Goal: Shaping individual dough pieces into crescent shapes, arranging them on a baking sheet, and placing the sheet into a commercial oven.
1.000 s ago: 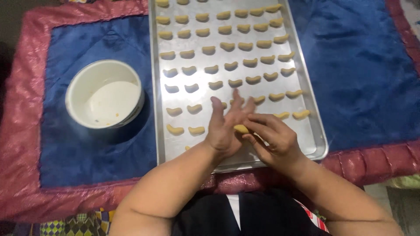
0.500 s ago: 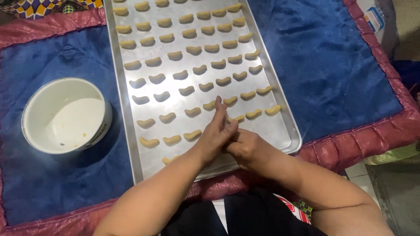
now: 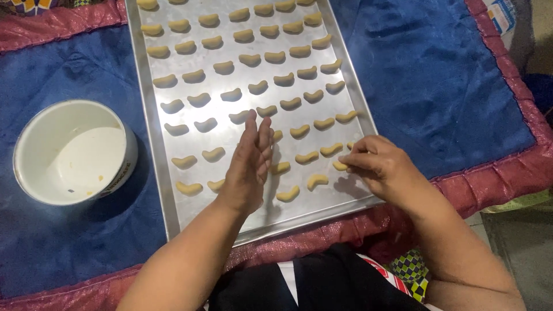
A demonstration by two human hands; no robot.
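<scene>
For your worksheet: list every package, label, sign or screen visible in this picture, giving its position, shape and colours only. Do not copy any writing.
Printed band on the round white bowl: left of the metal baking tray, dark lettering with a yellowish patch on its outer side.
Printed package: top right corner beyond the red-edged blue cloth, flat, white and blue, mostly cut off.
No signs or screens.

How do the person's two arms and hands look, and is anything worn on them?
Both forearms are bare as far as the picture shows: no sleeves in view. The left hand and the right hand wear no gloves, and I see no rings, watch or bracelet. The fingers are bare, with no visible markings. The nails are too small to judge.
</scene>
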